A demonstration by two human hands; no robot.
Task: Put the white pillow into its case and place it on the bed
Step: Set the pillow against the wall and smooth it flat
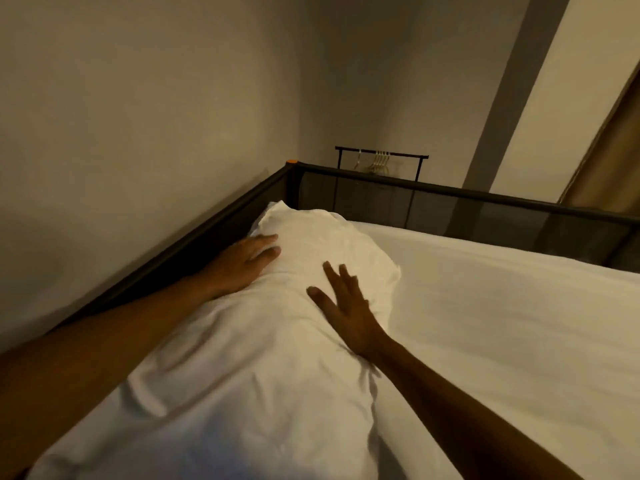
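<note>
Resting flat on the cased white pillow (pixel 242 341) — left hand (pixel 242 261), right hand (pixel 346 306); fingers spread, gripping nothing.

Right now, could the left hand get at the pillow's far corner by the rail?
Probably yes. The left hand lies flat on the pillow just short of that far corner, and nothing sits between them; the bed rail runs alongside, not across.

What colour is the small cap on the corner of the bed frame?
Orange. The cap sits on the dark frame's far corner by the wall, seen in the head view.
</note>
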